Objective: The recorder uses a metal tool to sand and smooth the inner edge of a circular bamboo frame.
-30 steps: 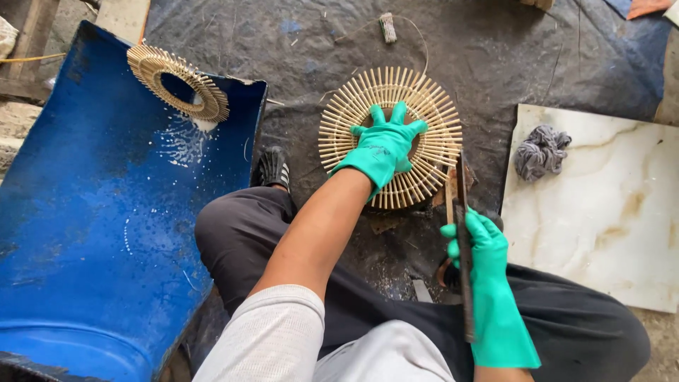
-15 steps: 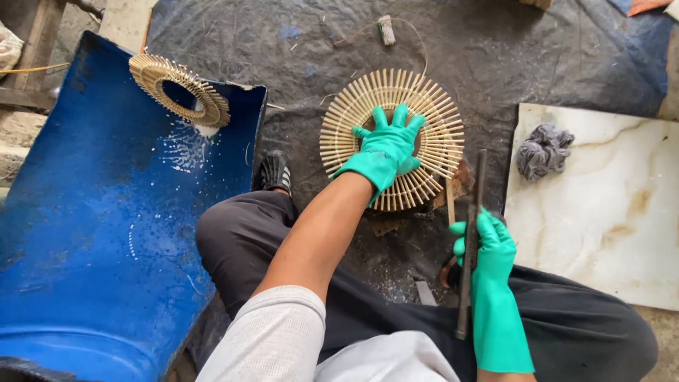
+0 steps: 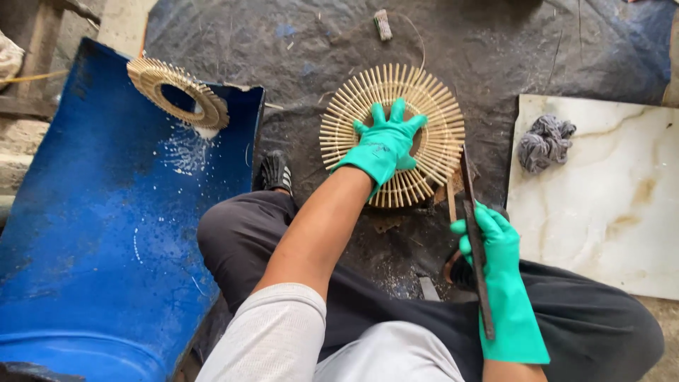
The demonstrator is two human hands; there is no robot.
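Two green-gloved hands: left hand (image 3: 385,145) on bamboo-stick disc (image 3: 431,113), right hand (image 3: 495,237) w/ dark blade (image 3: 475,233).

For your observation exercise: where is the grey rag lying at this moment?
In the head view, the crumpled grey rag lies on the right, near the upper left corner of the white marble slab, right of the round stick disc.

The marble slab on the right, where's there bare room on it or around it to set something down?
The marble slab is bare except for a grey rag near its top left corner. The dark tarp above the round bamboo piece is mostly open. It is crowded between that piece and the right hand, which holds a long dark blade.
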